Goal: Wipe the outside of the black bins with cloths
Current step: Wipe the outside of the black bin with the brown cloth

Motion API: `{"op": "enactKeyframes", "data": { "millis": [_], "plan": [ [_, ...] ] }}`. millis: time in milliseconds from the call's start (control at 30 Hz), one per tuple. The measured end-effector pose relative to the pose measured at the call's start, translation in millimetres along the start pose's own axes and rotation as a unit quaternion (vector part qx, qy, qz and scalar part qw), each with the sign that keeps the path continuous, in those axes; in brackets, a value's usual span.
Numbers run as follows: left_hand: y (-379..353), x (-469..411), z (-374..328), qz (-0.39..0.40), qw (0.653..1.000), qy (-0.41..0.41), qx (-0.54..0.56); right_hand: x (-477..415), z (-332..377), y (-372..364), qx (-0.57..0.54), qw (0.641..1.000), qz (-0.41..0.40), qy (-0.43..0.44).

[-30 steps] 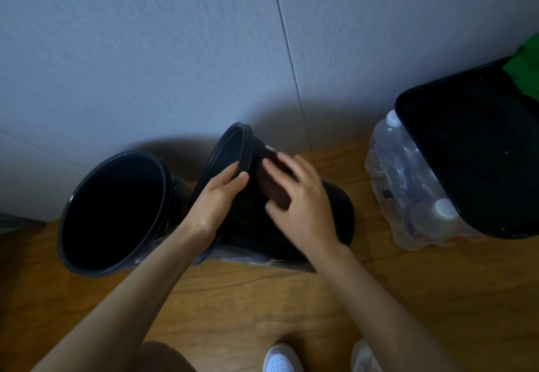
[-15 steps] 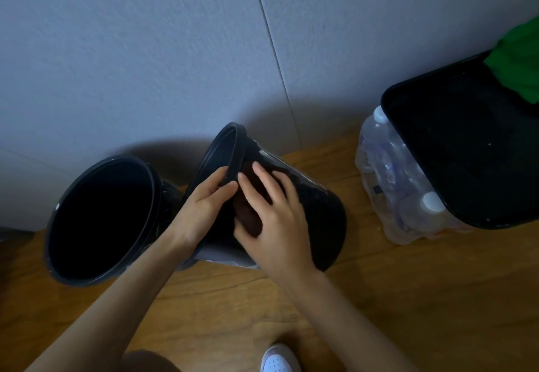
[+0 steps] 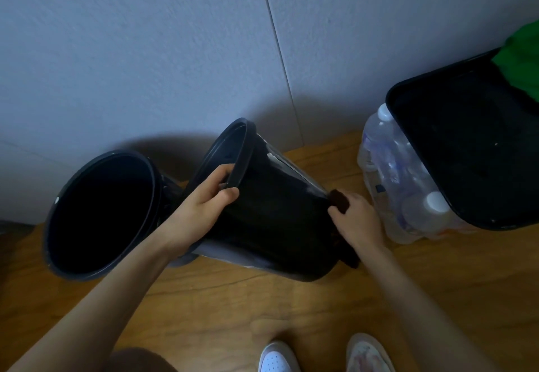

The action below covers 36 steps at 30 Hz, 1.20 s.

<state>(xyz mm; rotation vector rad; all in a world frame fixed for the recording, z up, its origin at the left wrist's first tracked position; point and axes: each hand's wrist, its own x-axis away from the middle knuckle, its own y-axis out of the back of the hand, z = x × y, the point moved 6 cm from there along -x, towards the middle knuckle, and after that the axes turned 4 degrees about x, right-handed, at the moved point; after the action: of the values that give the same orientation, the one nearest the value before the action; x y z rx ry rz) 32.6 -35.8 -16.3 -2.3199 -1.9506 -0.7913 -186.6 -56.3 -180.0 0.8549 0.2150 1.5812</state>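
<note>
A round black bin (image 3: pixel 274 211) lies tilted on the wooden floor, its mouth up and to the left. My left hand (image 3: pixel 201 211) grips its rim, thumb outside and fingers inside. My right hand (image 3: pixel 354 220) holds a dark brown cloth (image 3: pixel 339 201) against the bin's lower right side near the base; more of the cloth hangs below my wrist. A second round black bin (image 3: pixel 102 214) stands tilted to the left, touching the first.
A rectangular black bin (image 3: pixel 466 150) with a green cloth (image 3: pixel 522 62) at its far corner sits at the right. A wrapped pack of water bottles (image 3: pixel 402 190) stands beside it. A grey wall is close behind. My white shoes (image 3: pixel 277 357) are at the bottom.
My right hand has slid the cloth from the bin's upper side near the rim down to the right, toward the base. My left hand has kept its grip on the rim.
</note>
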Motion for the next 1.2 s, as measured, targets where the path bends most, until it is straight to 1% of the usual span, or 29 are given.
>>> {"op": "enactKeyframes", "data": {
  "millis": [67, 133, 200, 300, 367, 433, 500, 600, 700, 800, 967, 1033, 1067, 1133, 1200],
  "plan": [
    [4, -7, 4, -0.002, 0.999, 0.045, 0.001, 7, 3, -2, 0.006, 1.000, -0.016, 0.008],
    [9, -15, 8, -0.014, 0.998, 0.063, 0.018, 14, 9, -4, 0.009, 0.999, -0.026, 0.027],
    [3, -18, 3, -0.025, 0.998, 0.051, 0.015, 19, 16, -4, 0.013, 0.998, -0.028, 0.046],
    [0, -19, -6, -0.047, 0.998, 0.024, -0.020, 28, 25, -4, 0.018, 0.997, -0.037, 0.063],
    [-1, -18, -12, -0.043, 0.998, 0.002, -0.044, 38, 31, -6, 0.018, 0.996, -0.048, 0.077],
    [-2, -17, -11, -0.031, 0.998, -0.012, -0.058, 53, 41, -9, 0.015, 0.993, -0.073, 0.097],
    [-4, -15, -10, -0.019, 0.998, -0.025, -0.049, 69, 54, -12, -0.009, 0.986, -0.112, 0.126],
    [-8, -13, -8, 0.000, 0.999, -0.022, -0.028, 88, 80, -19, -0.045, 0.971, -0.150, 0.180],
    [-11, -12, -5, 0.007, 1.000, 0.006, -0.007, 98, 103, -23, -0.040, 0.960, -0.164, 0.223],
    [-15, -15, -10, -0.018, 1.000, -0.014, 0.004, 103, 117, -23, -0.028, 0.952, -0.173, 0.250],
    [-19, -17, -10, -0.043, 0.996, -0.060, -0.051, 94, 133, -10, -0.011, 0.937, -0.199, 0.287],
    [-15, -17, -6, -0.051, 0.995, -0.067, -0.059, 76, 131, -4, -0.009, 0.944, -0.186, 0.271],
    [-13, -16, -5, -0.056, 0.994, -0.067, -0.059, 64, 126, -2, -0.014, 0.954, -0.171, 0.246],
    [-7, -12, -2, -0.066, 0.995, -0.059, -0.051, 37, 101, -1, -0.011, 0.975, -0.141, 0.172],
    [-3, -9, 1, -0.070, 0.995, -0.051, -0.044, 15, 61, -2, 0.014, 0.990, -0.116, 0.084]
  ]
}}
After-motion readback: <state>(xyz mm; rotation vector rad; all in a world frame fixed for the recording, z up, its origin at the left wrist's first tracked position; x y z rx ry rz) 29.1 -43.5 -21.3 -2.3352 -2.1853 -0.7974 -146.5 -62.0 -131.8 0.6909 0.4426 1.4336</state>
